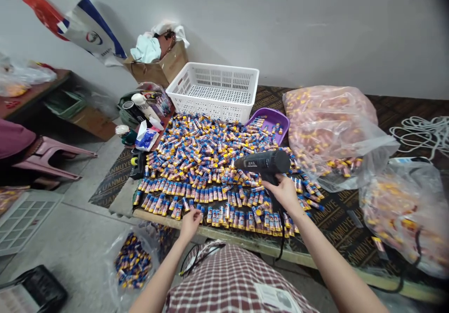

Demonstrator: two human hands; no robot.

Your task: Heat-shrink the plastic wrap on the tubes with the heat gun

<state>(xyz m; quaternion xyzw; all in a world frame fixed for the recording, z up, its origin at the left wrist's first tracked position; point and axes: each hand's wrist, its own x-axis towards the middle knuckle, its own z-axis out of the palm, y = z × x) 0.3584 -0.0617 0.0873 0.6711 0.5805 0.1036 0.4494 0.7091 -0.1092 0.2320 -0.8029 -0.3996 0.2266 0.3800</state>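
Observation:
My right hand (285, 192) is closed round the grip of a black heat gun (264, 162), whose barrel points left over a big spread of small blue, yellow and red tubes (206, 158) on the table. The nearer tubes stand in tidy rows (210, 212) along the front edge. My left hand (190, 222) rests at that front edge with fingers curled, touching the nearest row of tubes; I cannot make out whether it holds one. The gun's black cord (281, 238) hangs down over the table edge.
A white plastic basket (214, 90) and a purple tray (270, 121) sit behind the tubes. Clear bags of tubes (328, 128) lie at the right, another bag (132, 261) on the floor. A cardboard box (158, 67), bottles and a pink stool (52, 156) are at the left.

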